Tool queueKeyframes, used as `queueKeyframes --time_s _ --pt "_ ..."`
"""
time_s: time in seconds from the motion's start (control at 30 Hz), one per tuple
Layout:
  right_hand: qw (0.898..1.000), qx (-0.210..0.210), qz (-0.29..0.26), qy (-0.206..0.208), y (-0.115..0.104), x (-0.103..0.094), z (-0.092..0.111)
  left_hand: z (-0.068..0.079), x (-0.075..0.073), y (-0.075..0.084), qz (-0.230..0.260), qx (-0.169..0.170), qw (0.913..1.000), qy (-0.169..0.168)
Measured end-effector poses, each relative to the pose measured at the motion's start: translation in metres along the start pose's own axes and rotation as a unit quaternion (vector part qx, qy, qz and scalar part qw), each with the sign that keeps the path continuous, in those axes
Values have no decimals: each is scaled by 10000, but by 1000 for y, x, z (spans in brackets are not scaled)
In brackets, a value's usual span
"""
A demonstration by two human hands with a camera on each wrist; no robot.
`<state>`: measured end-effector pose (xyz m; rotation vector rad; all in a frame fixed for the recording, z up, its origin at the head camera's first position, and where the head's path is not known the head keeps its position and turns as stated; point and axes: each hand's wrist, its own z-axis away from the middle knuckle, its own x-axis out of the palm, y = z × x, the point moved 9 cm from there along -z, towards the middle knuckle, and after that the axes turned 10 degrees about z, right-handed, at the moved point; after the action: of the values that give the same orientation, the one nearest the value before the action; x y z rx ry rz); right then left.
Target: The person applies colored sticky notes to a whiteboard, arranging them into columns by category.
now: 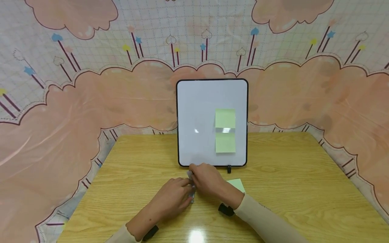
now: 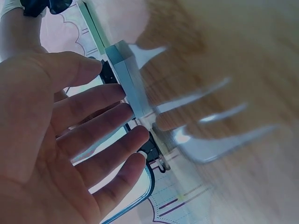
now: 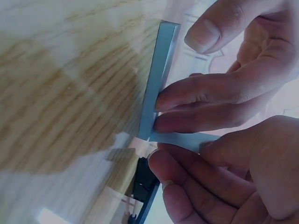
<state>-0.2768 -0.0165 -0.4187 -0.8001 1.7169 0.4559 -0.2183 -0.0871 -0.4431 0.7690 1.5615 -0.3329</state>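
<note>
A blue-grey pad of sticky notes (image 3: 157, 84) lies on the table in front of the whiteboard. Fingertips of my left hand (image 1: 173, 196) rest against its side, while the thumb stands apart from it in the right wrist view. Farther forward, my right hand (image 1: 208, 177) pinches a blue-grey sticky note (image 3: 180, 140) between thumb and fingers, at the pad's far end. The sheet juts out sideways from the pad there. Whether it is still stuck to the pad I cannot tell.
Upright at the back of the wooden table (image 1: 136, 158) is a black-framed whiteboard (image 1: 196, 111), bearing an upper green note (image 1: 225, 118) and a lower green note (image 1: 225, 143). A black foot (image 1: 229, 169) shows below it. Green sticky notes (image 1: 237, 185) lie beside my right wrist.
</note>
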Motion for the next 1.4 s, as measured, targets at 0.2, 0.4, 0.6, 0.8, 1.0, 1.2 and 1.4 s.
queueKeyframes --time_s 0.2,0.4,0.6,0.8,1.0,1.2,1.4 --pt "9998 -54 -164 63 -1 -5 -1 1 -1 1 51 15 10000 37" --pt "9991 46 -376 181 2 -14 -4 1 -3 2 191 42 9998 46" --pt "9981 179 -503 322 8 -20 -7 0 0 0 271 -10 9996 -44" --pt "9969 228 -561 496 8 -27 -8 0 1 -1 248 -2 9997 -27" --pt "9950 287 -495 823 7 -33 -10 0 1 -1 271 32 9996 1" --pt "9905 265 -575 1220 8 -39 -9 0 2 -1 311 46 9995 -2" --pt "9851 287 -770 1511 10 -46 -11 0 2 -2 355 34 9994 -19"
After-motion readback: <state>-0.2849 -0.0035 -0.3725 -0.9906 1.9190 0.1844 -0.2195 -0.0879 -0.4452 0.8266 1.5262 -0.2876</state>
